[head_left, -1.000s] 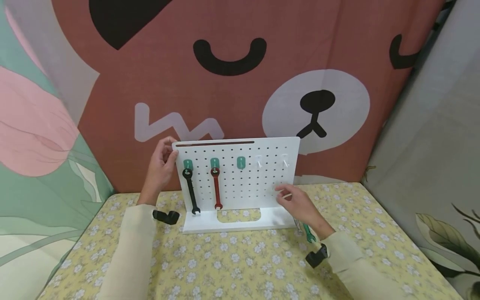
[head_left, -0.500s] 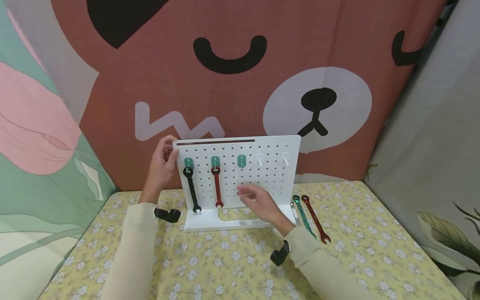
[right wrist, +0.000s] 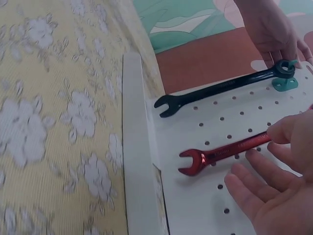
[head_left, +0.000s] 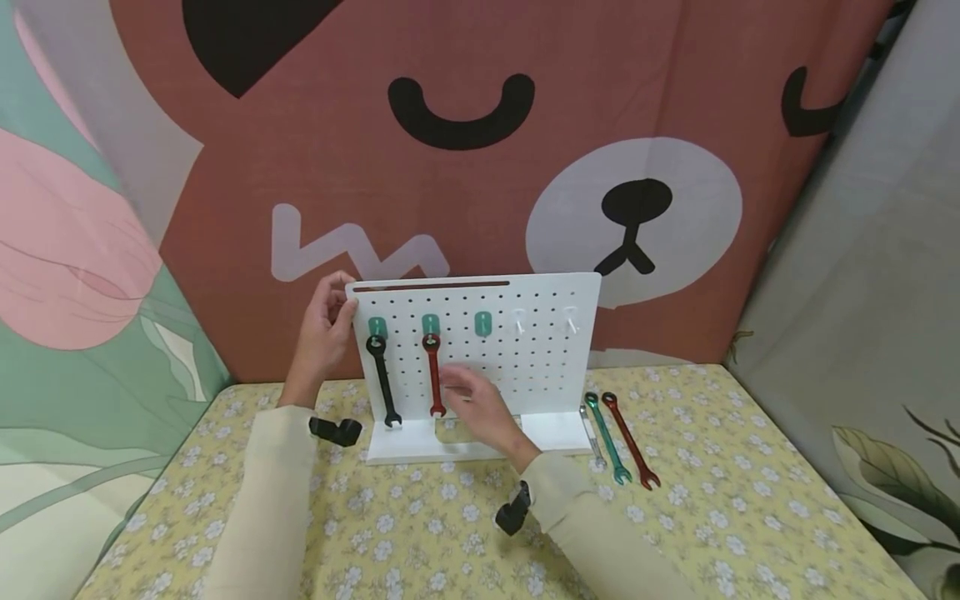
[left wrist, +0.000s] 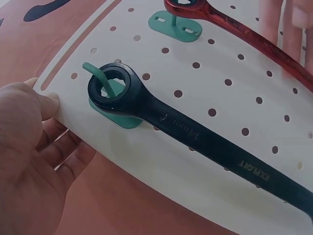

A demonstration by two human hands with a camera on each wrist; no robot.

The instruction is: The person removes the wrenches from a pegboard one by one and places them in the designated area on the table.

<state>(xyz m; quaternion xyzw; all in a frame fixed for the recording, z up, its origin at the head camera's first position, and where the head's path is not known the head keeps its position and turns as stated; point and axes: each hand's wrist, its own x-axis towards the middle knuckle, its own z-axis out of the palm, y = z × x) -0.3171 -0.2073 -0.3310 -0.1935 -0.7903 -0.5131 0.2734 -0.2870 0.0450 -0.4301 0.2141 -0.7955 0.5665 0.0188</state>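
A white pegboard (head_left: 510,358) stands upright on its base. My left hand (head_left: 325,329) grips its upper left edge, thumb in front and fingers behind, as the left wrist view shows. A black combination wrench (left wrist: 195,132) hangs by its ring end from the leftmost green hook (left wrist: 117,115). To its right, a red combination wrench (head_left: 434,379) hangs from a second green hook (head_left: 430,323). My right hand (head_left: 476,404) is beside the red wrench's lower shaft, fingers loosely bent; in the right wrist view the thumb (right wrist: 286,129) overlaps the shaft. Whether it touches is unclear.
A third green hook (head_left: 483,323) and two clear hooks (head_left: 572,322) carry nothing. Right of the base, a silver wrench (head_left: 594,437), a green wrench (head_left: 607,437) and another red wrench (head_left: 632,442) lie on the flowered tablecloth (head_left: 465,533). A bear-print cloth (head_left: 480,208) hangs behind.
My right hand has moved left across the board's front, from its right side to the hanging red wrench, uncovering the wrenches on the table. The left hand has stayed at the board's edge.
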